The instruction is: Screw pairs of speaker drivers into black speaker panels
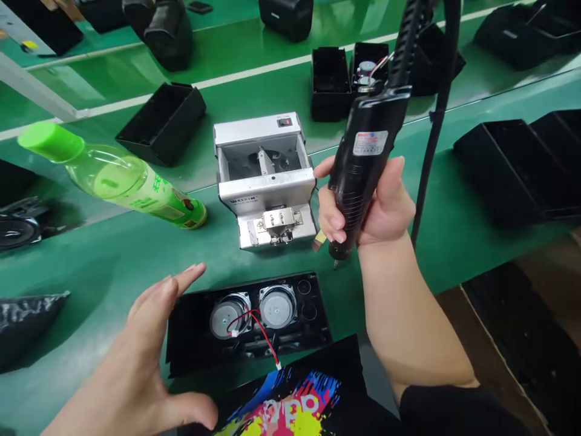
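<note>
My right hand (pixel 376 206) is wrapped around a black electric screwdriver (pixel 367 151), its tip pointing down near the right side of a silver screw feeder box (pixel 265 178). A cable runs up from the screwdriver's top. My left hand (pixel 145 351) is open, fingers stretched out, hovering at the left end of a black speaker panel (pixel 247 321). The panel lies flat at the table's front edge and carries two round speaker drivers joined by a red and black wire.
A green bottle (pixel 118 178) lies on its side left of the feeder. Black plastic housings (pixel 163 121) stand on the green conveyor behind, with more at the right (pixel 512 163). A dark bag (pixel 27 321) is at far left.
</note>
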{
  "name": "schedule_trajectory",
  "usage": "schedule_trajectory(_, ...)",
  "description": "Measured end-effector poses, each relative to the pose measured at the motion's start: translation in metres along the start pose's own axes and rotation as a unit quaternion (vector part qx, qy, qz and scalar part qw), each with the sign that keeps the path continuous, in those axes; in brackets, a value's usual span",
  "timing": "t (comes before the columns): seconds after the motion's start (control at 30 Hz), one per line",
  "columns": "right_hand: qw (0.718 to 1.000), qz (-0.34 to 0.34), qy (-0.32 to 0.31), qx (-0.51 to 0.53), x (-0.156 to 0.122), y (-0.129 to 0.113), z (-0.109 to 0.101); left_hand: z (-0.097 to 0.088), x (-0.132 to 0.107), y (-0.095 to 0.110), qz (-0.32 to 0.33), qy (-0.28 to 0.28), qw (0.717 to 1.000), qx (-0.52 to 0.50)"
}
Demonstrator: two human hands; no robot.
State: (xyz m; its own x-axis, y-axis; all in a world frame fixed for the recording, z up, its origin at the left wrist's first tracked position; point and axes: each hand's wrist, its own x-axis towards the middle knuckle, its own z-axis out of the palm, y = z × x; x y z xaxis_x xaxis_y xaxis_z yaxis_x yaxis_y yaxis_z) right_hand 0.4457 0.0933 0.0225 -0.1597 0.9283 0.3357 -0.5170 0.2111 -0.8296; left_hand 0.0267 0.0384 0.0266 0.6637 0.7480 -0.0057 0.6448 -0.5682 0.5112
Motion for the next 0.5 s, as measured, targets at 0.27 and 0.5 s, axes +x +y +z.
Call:
schedule_trajectory(0.27, 1.0, -0.004, -0.007, -0.006, -0.001, -0.006, -0.007, -0.011, 0.034, 0.032, 0.062, -0.077, 0.992, 0.075)
schedule_trajectory(0.5, 0.997, 0.041, -0.018, -0.07, 0.0, -0.015, -0.01, 0.015, 0.006, 0.042, 0.045, 0.02, 0.998, 0.039)
